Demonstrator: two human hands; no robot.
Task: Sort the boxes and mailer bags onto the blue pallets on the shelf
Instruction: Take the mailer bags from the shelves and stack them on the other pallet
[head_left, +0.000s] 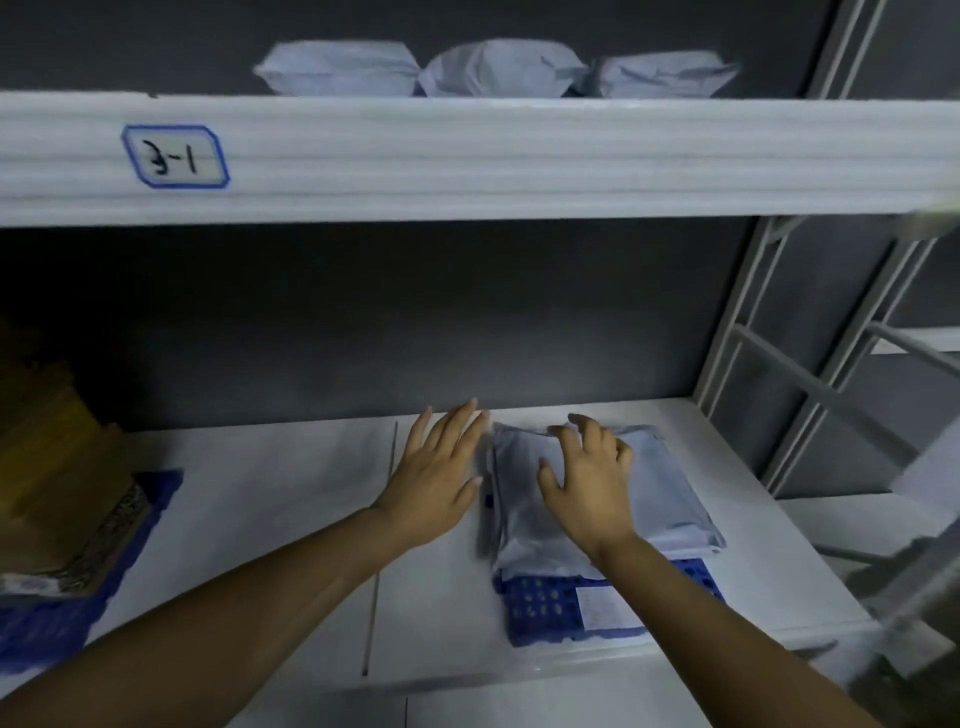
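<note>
Grey mailer bags (670, 493), perhaps two, under right hand (587, 486)

Racking, white and grey, indoor.
Upper beam (519, 161): broad, white, ribbed, spans the full width.
Label (175, 156): blue-edged, handwritten "3-1", on the beam at left.
Lower shelf (260, 493): white boards, with a seam running front to back near the middle.
Back panel (363, 322): dark grey, matte, behind both levels.
Side frame (727, 332): pale grey metal upright with cross-braces, at right.
More grey racking beyond it, blurred.
Light: dim, brightest on the lower shelf.
</note>
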